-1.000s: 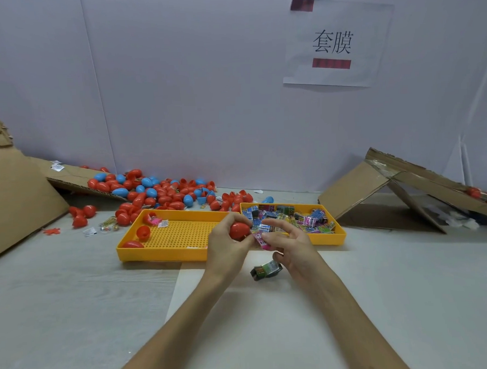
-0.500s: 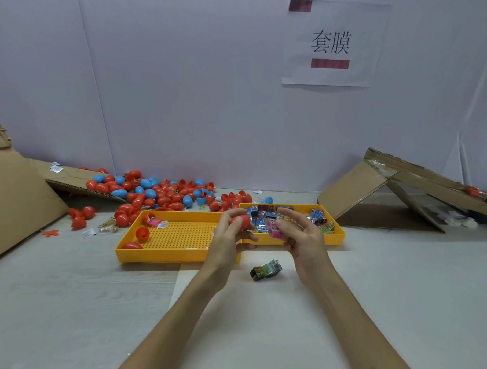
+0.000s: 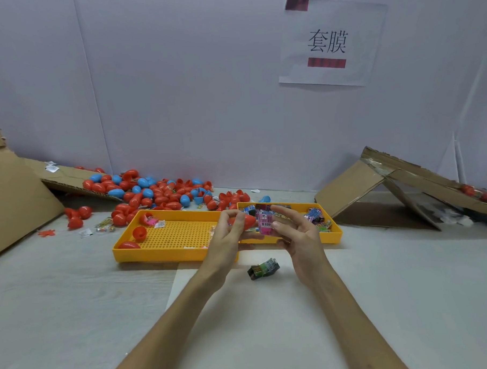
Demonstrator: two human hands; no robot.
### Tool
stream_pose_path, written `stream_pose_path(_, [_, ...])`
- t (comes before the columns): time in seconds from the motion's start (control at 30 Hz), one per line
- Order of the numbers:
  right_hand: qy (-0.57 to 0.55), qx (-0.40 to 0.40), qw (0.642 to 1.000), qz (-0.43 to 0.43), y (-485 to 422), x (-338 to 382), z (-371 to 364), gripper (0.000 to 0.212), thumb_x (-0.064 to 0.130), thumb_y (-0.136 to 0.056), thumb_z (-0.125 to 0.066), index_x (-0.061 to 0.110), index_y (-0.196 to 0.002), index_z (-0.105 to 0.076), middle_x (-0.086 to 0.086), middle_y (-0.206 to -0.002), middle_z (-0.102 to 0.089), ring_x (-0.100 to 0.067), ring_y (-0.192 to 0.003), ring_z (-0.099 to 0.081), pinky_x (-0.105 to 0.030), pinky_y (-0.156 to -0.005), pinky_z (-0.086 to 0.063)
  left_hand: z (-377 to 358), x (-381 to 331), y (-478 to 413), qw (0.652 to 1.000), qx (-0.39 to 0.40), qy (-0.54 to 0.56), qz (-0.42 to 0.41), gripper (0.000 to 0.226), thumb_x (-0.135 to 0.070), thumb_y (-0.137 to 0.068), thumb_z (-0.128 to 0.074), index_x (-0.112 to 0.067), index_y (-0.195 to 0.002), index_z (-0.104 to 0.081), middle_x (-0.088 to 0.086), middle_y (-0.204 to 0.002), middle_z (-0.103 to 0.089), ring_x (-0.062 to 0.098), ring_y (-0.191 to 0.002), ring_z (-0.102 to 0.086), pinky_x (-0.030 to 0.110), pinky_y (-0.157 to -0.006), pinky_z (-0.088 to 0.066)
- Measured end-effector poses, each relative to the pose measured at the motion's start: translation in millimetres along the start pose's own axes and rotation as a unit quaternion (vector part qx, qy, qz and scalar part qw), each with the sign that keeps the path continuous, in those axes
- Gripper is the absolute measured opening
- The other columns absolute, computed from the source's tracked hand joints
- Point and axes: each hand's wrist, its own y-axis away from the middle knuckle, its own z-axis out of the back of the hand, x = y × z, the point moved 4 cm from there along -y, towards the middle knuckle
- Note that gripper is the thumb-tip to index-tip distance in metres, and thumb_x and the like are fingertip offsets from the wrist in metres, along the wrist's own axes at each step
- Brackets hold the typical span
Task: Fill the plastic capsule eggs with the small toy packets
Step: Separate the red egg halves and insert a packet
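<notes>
My left hand (image 3: 228, 235) holds a red capsule egg (image 3: 248, 221) in front of the yellow trays. Right beside it, my right hand (image 3: 297, 232) pinches a pink toy packet (image 3: 265, 224) that touches the egg's right end. A green and black toy packet (image 3: 262, 269) lies on the white sheet below my hands. The right yellow tray (image 3: 332, 232) holds several coloured toy packets. In the left yellow tray (image 3: 156, 252) lie red egg halves (image 3: 139, 233) and a few packets.
A heap of red and blue capsule eggs (image 3: 153, 192) spreads behind the trays toward a flattened cardboard box (image 3: 17, 199) on the left. Another collapsed cardboard box (image 3: 382, 189) lies at the right. A paper sign (image 3: 331, 41) hangs on the white back wall.
Both hands have risen from the table sheet to tray height. The pink packet has moved from under my right hand's fingers up against the egg.
</notes>
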Motion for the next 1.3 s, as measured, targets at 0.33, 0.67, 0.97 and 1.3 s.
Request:
stream_pose_path(0.33, [0.013, 0.011, 1.0, 0.007, -1.3, -2.1, 1.8, 0.032, 0.006, -0.09, -0.068, 0.024, -0.115, -0.075, -0.011, -0.112, -0.075, -0.036, -0.108, -0.068, -0.038, -0.075, -0.05, -0.2, 2.7, -0.1, 1.0, 0.02, -0.015, 0.001, 0.025, -0.038, -0.104, -0.046, -0.019, -0.118, -0.051, -0.005, -0.094, -0.074, 0.015, -0.085, -0.076, 0.022, -0.068, -0.059])
stream_pose_path(0.67, [0.031, 0.011, 0.999, 0.018, -3.0, -2.4, 4.5, 0.033, -0.003, -0.095, -0.06, 0.015, -0.121, -0.07, -0.018, -0.109, -0.075, -0.038, -0.101, -0.072, -0.061, -0.091, -0.055, 0.4, 3.0, -0.1, 0.997, 0.063, -0.053, 0.0, 0.018, -0.033, -0.099, -0.058, -0.025, -0.115, -0.06, -0.002, -0.097, -0.074, 0.016, -0.085, -0.076, 0.02, -0.067, -0.057])
stream_pose_path(0.97, [0.027, -0.027, 0.999, 0.033, -1.8, -2.1, 6.1, 0.023, -0.005, -0.085, -0.072, 0.009, -0.103, -0.072, -0.018, -0.098, -0.076, -0.038, -0.093, -0.074, -0.046, -0.075, -0.063, -0.3, 2.1, 0.4, 0.995, 0.074, -0.069, -0.006, 0.016, -0.029, -0.1, -0.059, -0.022, -0.113, -0.062, 0.008, -0.108, -0.071, 0.016, -0.087, -0.075, 0.021, -0.07, -0.057])
stream_pose_path(1.3, [0.085, -0.008, 0.995, 0.051, 1.4, 3.0, 3.6, 0.018, 0.006, -0.086, -0.075, 0.02, -0.096, -0.077, 0.002, -0.093, -0.077, -0.008, -0.086, -0.071, -0.018, -0.067, -0.053, 0.9, 2.3, 1.2, 0.996, 0.07, -0.059, -0.009, 0.028, -0.039, -0.088, -0.066, -0.027, -0.112, -0.06, 0.009, -0.111, -0.071, 0.017, -0.088, -0.075, 0.02, -0.07, -0.056])
